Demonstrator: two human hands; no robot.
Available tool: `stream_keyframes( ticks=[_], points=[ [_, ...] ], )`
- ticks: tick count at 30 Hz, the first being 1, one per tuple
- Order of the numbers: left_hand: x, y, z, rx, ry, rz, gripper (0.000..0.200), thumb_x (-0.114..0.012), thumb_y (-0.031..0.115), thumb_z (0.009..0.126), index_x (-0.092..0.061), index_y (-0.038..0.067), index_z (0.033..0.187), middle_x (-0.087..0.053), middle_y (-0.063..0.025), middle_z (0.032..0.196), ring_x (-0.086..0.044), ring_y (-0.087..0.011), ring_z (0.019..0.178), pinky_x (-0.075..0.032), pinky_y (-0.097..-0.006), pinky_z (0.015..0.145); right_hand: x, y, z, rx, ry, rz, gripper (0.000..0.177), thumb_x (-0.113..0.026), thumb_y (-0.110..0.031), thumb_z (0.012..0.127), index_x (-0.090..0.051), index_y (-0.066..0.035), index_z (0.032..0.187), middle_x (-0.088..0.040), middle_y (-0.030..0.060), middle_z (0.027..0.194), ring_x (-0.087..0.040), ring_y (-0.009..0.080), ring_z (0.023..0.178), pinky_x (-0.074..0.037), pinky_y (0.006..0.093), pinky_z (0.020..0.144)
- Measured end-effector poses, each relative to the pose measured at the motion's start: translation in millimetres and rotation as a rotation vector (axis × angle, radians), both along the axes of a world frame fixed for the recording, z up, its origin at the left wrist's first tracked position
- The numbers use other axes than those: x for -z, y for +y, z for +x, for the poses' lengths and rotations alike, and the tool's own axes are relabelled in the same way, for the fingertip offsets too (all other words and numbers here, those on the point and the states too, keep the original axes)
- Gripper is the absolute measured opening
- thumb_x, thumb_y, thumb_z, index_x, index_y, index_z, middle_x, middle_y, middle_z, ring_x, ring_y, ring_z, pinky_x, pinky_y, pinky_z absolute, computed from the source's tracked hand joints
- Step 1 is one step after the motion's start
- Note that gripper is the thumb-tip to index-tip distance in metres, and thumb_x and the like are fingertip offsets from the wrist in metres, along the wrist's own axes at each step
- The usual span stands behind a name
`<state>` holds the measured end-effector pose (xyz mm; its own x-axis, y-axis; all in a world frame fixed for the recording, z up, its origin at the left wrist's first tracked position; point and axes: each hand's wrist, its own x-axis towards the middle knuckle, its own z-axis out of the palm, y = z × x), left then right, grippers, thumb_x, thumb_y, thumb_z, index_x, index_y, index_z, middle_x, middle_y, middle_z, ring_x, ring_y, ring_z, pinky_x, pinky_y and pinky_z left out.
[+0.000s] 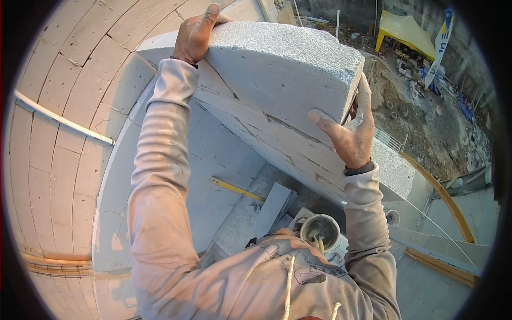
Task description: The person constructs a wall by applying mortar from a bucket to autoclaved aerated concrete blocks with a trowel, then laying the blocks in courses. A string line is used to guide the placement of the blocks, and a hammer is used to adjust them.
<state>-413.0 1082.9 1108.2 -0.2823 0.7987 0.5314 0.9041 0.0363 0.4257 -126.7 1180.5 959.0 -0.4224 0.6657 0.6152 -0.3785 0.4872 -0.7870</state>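
A pale aerated concrete block [288,69] with a rough top face sits along the top of a block wall [277,136]. My left hand [196,34] is closed over the block's upper edge near its left end, thumb pointing up. At the other end, my right hand [354,130] wraps round the block's end face, its thumb on the near side and some fingers hidden behind. Dried mortar dust whitens the right fingers. Thin joints with mortar show on the wall below the block.
Down near my body stands a bucket [320,233] with grey mortar and a handle in it. Beside it lie loose blocks [274,208] and a yellow bar [237,189]. A taut string [437,224] runs at right. A yellow canopy [408,32] stands on the ground far below.
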Motion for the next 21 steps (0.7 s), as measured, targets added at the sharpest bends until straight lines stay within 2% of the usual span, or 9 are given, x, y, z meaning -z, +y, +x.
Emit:
stream_keyframes(
  ticks=[1, 5, 7, 11, 14, 16, 21],
  points=[
    [-0.4, -0.3, 0.6, 0.0, 0.01, -0.001, 0.074, -0.028, 0.057, 0.096, -0.07, -0.003, 0.097, -0.069, -0.0167, 0.096, -0.064, -0.0232, 0.093, -0.044, -0.0297, 0.089, -1.1, -1.1, 0.5, -0.025, 0.02, -0.019, 0.1, -0.087, -0.023, 0.06, -0.032, 0.003, 0.139, -0.051, 0.0214, 0.127, -0.055, 0.029, 0.114, -0.046, 0.0378, 0.097],
    [3.1, -0.1, -1.1, 0.017, -0.031, 0.016, 0.072, -0.029, 0.055, 0.096, -0.07, -0.004, 0.097, -0.069, -0.017, 0.095, -0.064, -0.0231, 0.092, -0.044, -0.0293, 0.089, 0.3, -1.1, 0.2, -0.016, 0.015, -0.038, 0.101, -0.087, -0.023, 0.059, -0.032, 0.003, 0.139, -0.052, 0.0213, 0.125, -0.056, 0.0288, 0.113, -0.047, 0.0375, 0.097],
    [2.5, -0.1, -1.6, 0.014, -0.006, 0.012, 0.071, -0.03, 0.054, 0.096, -0.07, -0.004, 0.097, -0.069, -0.017, 0.095, -0.064, -0.023, 0.092, -0.044, -0.0292, 0.089, -1.5, -1.4, 0.6, -0.023, 0.007, -0.005, 0.102, -0.085, -0.031, 0.061, -0.03, 0.0, 0.141, -0.051, 0.0225, 0.126, -0.055, 0.0312, 0.114, -0.046, 0.0408, 0.097],
    [1.3, 0.5, -2.6, 0.02, 0.01, 0.005, 0.069, -0.031, 0.053, 0.096, -0.069, -0.005, 0.098, -0.069, -0.0174, 0.095, -0.064, -0.0228, 0.091, -0.045, -0.0292, 0.088, -1.9, -3.4, 0.0, -0.046, 0.011, -0.064, 0.101, -0.085, -0.032, 0.061, -0.031, -0.001, 0.141, -0.05, 0.0226, 0.127, -0.055, 0.0313, 0.114, -0.046, 0.0409, 0.098],
    [3.2, 0.6, -6.6, 0.022, -0.022, 0.002, 0.069, -0.031, 0.053, 0.097, -0.069, -0.005, 0.098, -0.068, -0.0177, 0.096, -0.064, -0.0225, 0.091, -0.045, -0.0291, 0.088, 0.6, 1.1, 0.4, -0.001, 0.004, -0.003, 0.098, -0.086, -0.028, 0.061, -0.033, 0.001, 0.139, -0.052, 0.022, 0.125, -0.055, 0.0304, 0.114, -0.046, 0.0389, 0.098],
    [2.7, 0.5, -7.8, 0.03, -0.04, 0.0, 0.07, -0.032, 0.053, 0.097, -0.069, -0.005, 0.099, -0.068, -0.0177, 0.096, -0.064, -0.0225, 0.091, -0.045, -0.0289, 0.087, 3.5, 3.1, 0.3, 0.016, -0.015, 0.067, 0.102, -0.086, -0.033, 0.062, -0.031, -0.002, 0.141, -0.051, 0.0216, 0.127, -0.055, 0.0312, 0.114, -0.044, 0.0414, 0.099],
    [1.3, 0.4, -4.5, 0.026, -0.033, -0.028, 0.071, -0.031, 0.055, 0.096, -0.068, -0.006, 0.1, -0.068, -0.0178, 0.096, -0.064, -0.0226, 0.091, -0.045, -0.0285, 0.087, 0.7, 1.2, 1.2, 0.019, -0.027, 0.054, 0.102, -0.086, -0.034, 0.061, -0.031, -0.002, 0.141, -0.052, 0.021, 0.125, -0.056, 0.0306, 0.113, -0.044, 0.0411, 0.099]
  ],
)
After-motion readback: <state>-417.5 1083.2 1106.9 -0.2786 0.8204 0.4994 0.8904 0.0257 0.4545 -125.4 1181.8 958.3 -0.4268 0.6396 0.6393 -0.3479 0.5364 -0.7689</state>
